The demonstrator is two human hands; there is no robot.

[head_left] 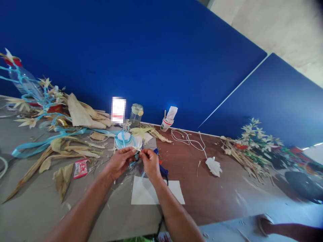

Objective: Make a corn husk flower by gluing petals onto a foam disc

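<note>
Over the table's middle, both my hands meet at a small pale flower with pointed petals, which looks made of dried husk. My left hand is closed, its thumb and fingertips pinching the flower from the left. From the other side my right hand pinches at its base; the exact grip is partly hidden. Behind my right hand lies a blue glue gun, mostly covered. White paper lies beneath my right forearm. Just beyond my hands is a roll of light blue ribbon.
Dried husks, blue ribbon and a red packet spread over the left. A jar, a cup and a white cable line the blue partition. Crumpled tissue and husk flowers lie right.
</note>
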